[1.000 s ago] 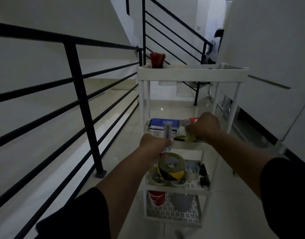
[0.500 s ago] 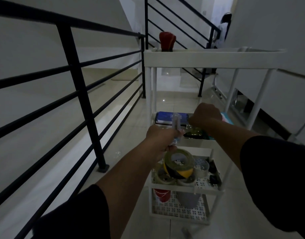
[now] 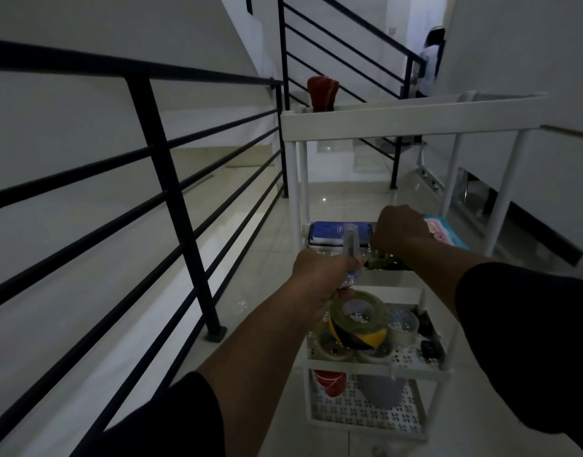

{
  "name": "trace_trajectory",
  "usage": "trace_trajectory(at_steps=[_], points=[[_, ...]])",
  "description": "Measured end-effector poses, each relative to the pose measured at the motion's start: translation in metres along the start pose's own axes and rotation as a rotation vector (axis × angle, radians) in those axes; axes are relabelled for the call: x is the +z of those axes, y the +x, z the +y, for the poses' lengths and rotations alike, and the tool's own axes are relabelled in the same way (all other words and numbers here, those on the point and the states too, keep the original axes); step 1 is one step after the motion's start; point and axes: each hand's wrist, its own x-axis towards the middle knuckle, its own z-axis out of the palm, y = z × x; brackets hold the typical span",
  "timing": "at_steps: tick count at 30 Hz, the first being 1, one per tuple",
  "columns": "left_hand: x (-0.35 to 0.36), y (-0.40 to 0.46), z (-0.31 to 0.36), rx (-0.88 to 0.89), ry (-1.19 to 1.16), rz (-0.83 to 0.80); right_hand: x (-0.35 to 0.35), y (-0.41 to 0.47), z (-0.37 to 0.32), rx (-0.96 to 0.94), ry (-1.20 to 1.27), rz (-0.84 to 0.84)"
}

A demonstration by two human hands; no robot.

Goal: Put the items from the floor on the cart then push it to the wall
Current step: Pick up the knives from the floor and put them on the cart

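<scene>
The white tiered cart (image 3: 412,122) stands on the tiled floor right in front of me. My left hand (image 3: 320,275) is shut on a clear plastic bottle (image 3: 350,240) that points up, just above a yellow-and-black tape roll (image 3: 359,319) tilted on other tape rolls on the third shelf. My right hand (image 3: 400,229) is a fist over the second shelf, closed on a yellow-green item (image 3: 384,262) at its near edge. A blue packet (image 3: 329,230) and a pink-and-teal packet (image 3: 446,234) lie on that shelf. A red cup (image 3: 322,92) stands on the top shelf.
A black metal railing (image 3: 171,189) runs close along the left. A white wall (image 3: 521,61) is on the right, and stairs rise ahead. A person in white (image 3: 430,64) stands far back. A red cup (image 3: 329,382) and a grey bowl (image 3: 380,392) sit on the bottom shelf.
The cart's top shelf has come nearer and higher in view, and my hands have shifted slightly right with the cart. Both hands keep their hold.
</scene>
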Motion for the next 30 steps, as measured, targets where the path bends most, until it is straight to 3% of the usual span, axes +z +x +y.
trace_trajectory(at_steps=[7,12,17,20,30], points=[[0.003,-0.018,0.002,0.007,0.001,0.018,-0.033,-0.022,0.003,-0.027,0.06,0.053],[0.018,-0.039,-0.001,0.042,-0.002,0.034,-0.057,-0.051,0.009,0.003,0.327,0.052],[0.035,-0.061,-0.002,0.051,0.003,0.03,-0.078,-0.098,0.01,0.109,0.656,-0.2],[0.045,-0.071,-0.002,0.067,0.019,0.012,-0.09,-0.119,0.013,0.081,0.642,-0.265],[0.059,-0.075,0.004,0.087,0.175,0.016,-0.084,-0.095,0.027,0.059,0.409,-0.063]])
